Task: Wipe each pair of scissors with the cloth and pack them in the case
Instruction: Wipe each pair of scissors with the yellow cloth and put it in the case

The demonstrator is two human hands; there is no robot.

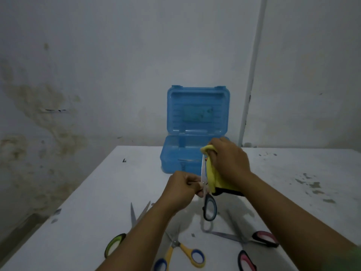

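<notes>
Mid-frame the left hand [180,187] grips blue-handled scissors [207,196], right hand [227,160] clutches the yellow cloth [212,178] on the blade, blocking the open blue case [197,114] behind; three more scissors lie along the bottom.

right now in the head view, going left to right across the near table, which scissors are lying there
green-handled scissors → yellow and blue scissors → pink-handled scissors
</notes>
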